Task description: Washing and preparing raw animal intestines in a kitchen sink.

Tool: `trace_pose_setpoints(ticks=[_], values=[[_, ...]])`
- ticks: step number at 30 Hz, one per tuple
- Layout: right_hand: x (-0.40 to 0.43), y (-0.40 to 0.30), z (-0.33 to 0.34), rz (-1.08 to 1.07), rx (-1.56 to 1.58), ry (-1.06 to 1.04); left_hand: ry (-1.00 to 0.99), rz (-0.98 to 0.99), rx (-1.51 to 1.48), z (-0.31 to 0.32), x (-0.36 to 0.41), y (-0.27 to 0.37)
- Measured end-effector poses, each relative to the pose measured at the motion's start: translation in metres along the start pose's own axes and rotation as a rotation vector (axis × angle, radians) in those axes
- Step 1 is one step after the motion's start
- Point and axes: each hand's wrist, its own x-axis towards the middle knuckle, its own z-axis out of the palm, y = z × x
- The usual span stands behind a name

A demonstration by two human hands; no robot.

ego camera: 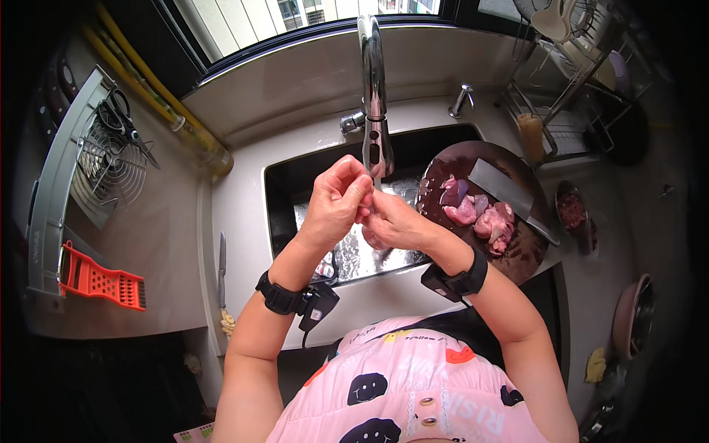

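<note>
Under the chrome kitchen faucet point(375, 99), my left hand point(337, 202) and my right hand point(396, 219) meet over the dark sink point(285, 221). The left thumb is pressed to its curled fingers; whatever may be between them is hidden. A wet pink lump, seemingly raw meat point(374, 240), shows below my right hand, which curls around it. Right of the hands, a round dark cutting board point(520, 263) lies across the sink's edge. On it are pieces of raw meat point(494, 224) and a cleaver point(504, 189).
Left on the counter lie a small knife point(222, 266), an orange grater point(102, 281) and scissors point(119, 116). A dish rack point(570, 133) stands at the back right. Past the board is a metal dish point(570, 205) of dark, reddish food; a pot point(631, 315) sits further right.
</note>
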Motion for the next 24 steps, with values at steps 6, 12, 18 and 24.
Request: trace_pose_setpoints(ticks=[6, 12, 18, 24], values=[[0.005, 0.012, 0.008, -0.004, -0.183, -0.048, 0.123, 0.096, -0.287, -0.025, 0.001, 0.040], [-0.006, 0.076, -0.002, 0.072, -0.338, -0.182, 0.266, 0.344, -0.270, -0.082, -0.002, 0.081], [-0.012, 0.081, -0.011, 0.187, -0.448, -0.261, 0.454, 0.275, -0.144, -0.118, -0.001, 0.033], [-0.008, 0.064, -0.004, 0.253, -0.516, -0.211, 0.076, -0.179, 0.861, -0.081, -0.005, -0.067]])
